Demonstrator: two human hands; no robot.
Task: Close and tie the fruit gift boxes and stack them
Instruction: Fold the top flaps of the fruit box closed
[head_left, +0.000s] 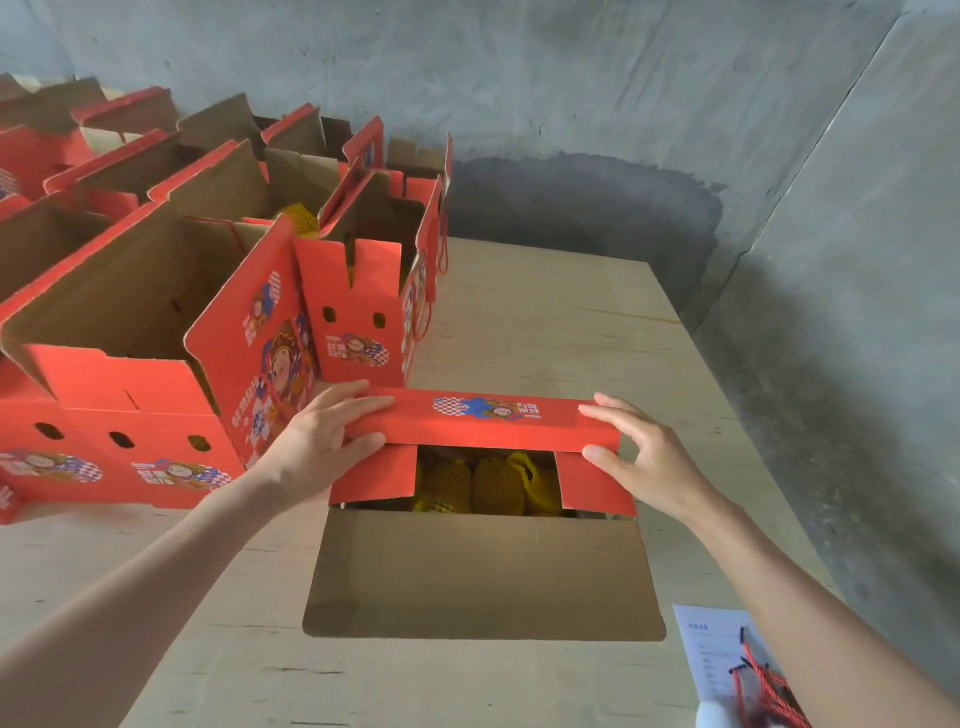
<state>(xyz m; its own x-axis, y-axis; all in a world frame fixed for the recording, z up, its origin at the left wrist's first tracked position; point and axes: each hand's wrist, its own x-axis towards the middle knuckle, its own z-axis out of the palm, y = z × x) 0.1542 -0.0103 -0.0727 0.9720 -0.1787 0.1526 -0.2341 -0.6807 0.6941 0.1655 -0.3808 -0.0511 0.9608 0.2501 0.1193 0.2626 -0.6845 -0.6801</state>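
Observation:
A red fruit gift box (483, 566) stands open in front of me on the wooden table (545, 322). Its near brown flap hangs toward me, and its two red side flaps are folded in. Fruit in yellow foam nets (483, 483) shows through the gap. The far red top flap (483, 423) is folded partly down over the opening. My left hand (322, 441) grips the flap's left end, fingers on top and thumb under. My right hand (639, 452) holds the right end the same way.
Several more red gift boxes (208, 322) stand open in rows on the left, one with netted fruit (298, 218) showing. A paper sheet (711, 654) and red cord handles (769, 691) lie at the near right. Grey concrete walls (675, 130) close in behind and to the right.

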